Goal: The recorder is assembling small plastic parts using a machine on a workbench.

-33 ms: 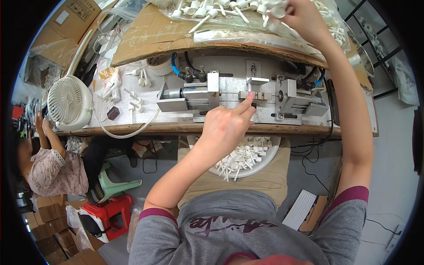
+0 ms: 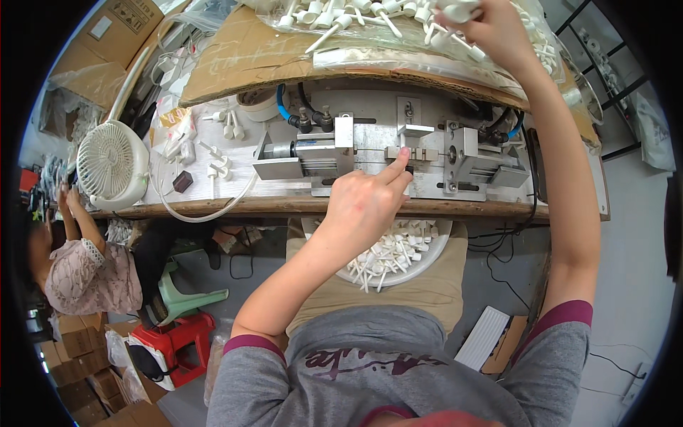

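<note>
My left hand (image 2: 364,206) is at the metal clamping fixture (image 2: 398,160) on the bench. Its index finger stretches out onto a small notched metal block (image 2: 421,154), with the other fingers partly bent and nothing visible in them. At the top, my right hand (image 2: 498,32) is closed around white plastic pieces (image 2: 459,10), above a heap of white stemmed plastic parts (image 2: 334,25) on clear plastic sheeting. How many pieces it holds is hidden. A white bowl (image 2: 442,249) on my lap carries more stemmed parts.
Cardboard (image 2: 242,53) under the heap overhangs the fixture. Left on the bench are a white fan (image 2: 112,165), a dark small block (image 2: 183,182) and loose white parts (image 2: 218,165). Another person (image 2: 92,274) works at far left, near a red stool (image 2: 178,349).
My right hand has shifted slightly to the right over the heap, with the white pieces in it. My left hand stays at the metal block.
</note>
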The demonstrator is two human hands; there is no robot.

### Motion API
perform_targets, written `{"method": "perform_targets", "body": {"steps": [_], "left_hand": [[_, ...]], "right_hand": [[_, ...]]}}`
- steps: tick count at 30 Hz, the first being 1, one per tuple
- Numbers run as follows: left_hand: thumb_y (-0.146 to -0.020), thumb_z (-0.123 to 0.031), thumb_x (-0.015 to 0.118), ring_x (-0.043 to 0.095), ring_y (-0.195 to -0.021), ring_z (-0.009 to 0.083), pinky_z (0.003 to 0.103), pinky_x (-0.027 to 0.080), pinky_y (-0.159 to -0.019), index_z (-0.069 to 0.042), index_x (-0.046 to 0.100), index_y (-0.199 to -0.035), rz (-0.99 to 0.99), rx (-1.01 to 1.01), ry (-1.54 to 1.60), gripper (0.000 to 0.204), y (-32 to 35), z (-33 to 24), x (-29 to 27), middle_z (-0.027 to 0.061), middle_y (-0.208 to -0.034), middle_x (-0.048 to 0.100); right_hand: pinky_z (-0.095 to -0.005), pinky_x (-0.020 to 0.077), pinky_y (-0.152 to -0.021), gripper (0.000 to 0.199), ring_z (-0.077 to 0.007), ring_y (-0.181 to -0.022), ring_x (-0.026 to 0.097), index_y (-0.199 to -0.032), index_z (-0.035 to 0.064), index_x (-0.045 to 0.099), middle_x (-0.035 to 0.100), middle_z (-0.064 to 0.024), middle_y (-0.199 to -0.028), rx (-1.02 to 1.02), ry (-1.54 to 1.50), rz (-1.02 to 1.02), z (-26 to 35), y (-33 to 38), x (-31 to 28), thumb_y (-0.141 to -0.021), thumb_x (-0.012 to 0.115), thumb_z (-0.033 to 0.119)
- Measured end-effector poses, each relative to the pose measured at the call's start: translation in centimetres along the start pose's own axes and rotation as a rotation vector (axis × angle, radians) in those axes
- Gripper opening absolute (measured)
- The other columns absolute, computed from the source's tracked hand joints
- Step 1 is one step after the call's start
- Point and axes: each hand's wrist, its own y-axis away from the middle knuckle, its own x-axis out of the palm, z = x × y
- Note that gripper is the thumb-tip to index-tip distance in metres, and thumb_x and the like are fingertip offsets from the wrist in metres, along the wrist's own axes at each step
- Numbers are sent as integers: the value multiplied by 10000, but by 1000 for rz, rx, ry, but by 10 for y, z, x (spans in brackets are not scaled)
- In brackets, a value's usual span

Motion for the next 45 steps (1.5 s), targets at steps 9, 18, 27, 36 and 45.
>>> {"method": "perform_targets", "body": {"steps": [9,18,27,36,45], "left_hand": [[-762,-146,831,699,-763,168,295,571,-679,-70,683,-1189,-268,-143,481,459,-28,-13,-34,98,-1195,691],[-739,-61,818,698,-866,180,280,574,-739,-60,733,-1118,-319,112,452,388,-36,-20,-55,100,-1034,715],[-760,-58,787,706,-856,202,321,585,-719,-15,700,-1041,-113,-105,281,297,15,-15,-8,99,-1197,671],[-741,-177,789,650,-603,189,286,514,-594,-73,744,-984,-35,15,-121,268,-3,-7,2,50,-1184,708],[-706,-98,859,716,-782,165,281,581,-714,-36,697,-1110,-196,-161,774,440,-6,-28,-20,91,-1062,724]], "right_hand": [[-203,464,-593,258,-55,-680,590,-1113,4,669,682,-3,-875,393,-883,-51,-10,42,-10,-883,735,99],[-186,409,-538,191,-39,-631,549,-1020,28,682,649,17,-809,556,-1136,70,72,116,2,-865,767,100],[-192,437,-539,181,-42,-602,577,-950,34,682,650,17,-764,447,-691,-226,74,145,5,-820,805,57],[-276,521,-622,164,-157,-711,659,-898,28,703,684,-66,-779,-110,-139,-325,65,168,18,-739,742,18],[-310,528,-554,336,-232,-659,665,-978,8,732,680,-101,-804,-305,52,-280,74,191,27,-664,721,126]]}}
